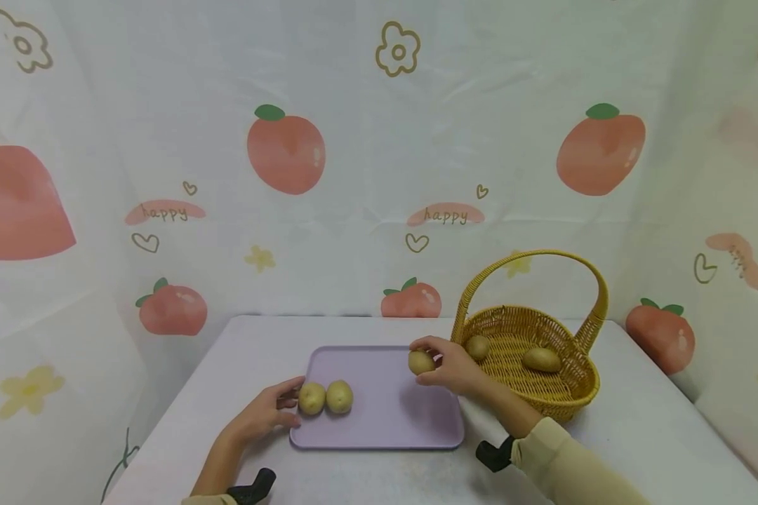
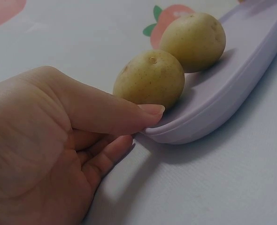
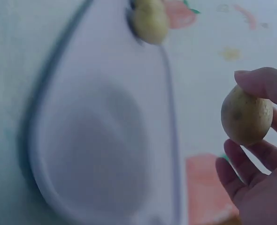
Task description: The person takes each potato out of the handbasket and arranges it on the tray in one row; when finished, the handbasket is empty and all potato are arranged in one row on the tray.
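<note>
A lilac tray (image 1: 385, 421) lies on the white table, with two round potatoes (image 1: 339, 397) side by side at its left end. My left hand (image 1: 267, 412) is at the tray's left edge. Its thumb lies along the rim beside the nearer potato (image 2: 150, 79), and its curled fingers are just below. Over the tray's right back part, my right hand (image 1: 451, 366) pinches a small potato (image 3: 246, 116) between thumb and fingers. That potato is held up off the tray, and a soft shadow falls beneath it.
A yellow woven basket (image 1: 502, 314) with a tall arched handle stands right of the tray, behind the right forearm. Inside are a round potato (image 1: 477, 348) and a longer one (image 1: 542, 360). A fruit-printed cloth (image 1: 354, 266) hangs behind the table.
</note>
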The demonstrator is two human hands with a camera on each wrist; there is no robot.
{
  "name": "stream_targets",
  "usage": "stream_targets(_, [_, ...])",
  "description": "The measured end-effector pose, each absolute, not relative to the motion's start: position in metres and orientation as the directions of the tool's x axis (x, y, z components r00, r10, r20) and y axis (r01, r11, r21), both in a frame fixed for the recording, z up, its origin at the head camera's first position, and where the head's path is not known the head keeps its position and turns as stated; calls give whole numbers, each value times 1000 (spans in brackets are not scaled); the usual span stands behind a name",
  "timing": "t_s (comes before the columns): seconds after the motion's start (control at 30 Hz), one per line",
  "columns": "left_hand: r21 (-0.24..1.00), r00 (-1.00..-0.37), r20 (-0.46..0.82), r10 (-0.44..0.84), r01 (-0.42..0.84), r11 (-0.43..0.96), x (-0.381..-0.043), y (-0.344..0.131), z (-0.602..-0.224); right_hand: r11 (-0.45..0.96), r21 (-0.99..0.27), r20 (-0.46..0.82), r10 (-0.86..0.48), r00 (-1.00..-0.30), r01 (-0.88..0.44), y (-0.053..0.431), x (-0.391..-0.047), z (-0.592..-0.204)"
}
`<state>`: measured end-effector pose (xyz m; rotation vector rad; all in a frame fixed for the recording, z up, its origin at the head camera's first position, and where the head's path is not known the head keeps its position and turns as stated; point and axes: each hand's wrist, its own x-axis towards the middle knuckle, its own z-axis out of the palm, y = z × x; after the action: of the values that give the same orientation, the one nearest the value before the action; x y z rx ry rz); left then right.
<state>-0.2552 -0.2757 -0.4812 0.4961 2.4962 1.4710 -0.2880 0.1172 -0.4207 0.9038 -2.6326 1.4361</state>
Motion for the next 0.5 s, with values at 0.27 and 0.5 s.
stream_targets(0.27, [872,-931,-7,366,173,457,-256,-276,-481,470,-703,251,-539,-804,-534,69,-290,-455])
stream_targets(0.5, [878,-937,-24,349,147,455,-255,-274,-480,478,-714,201,-561,-803,-512,41,-290,-469])
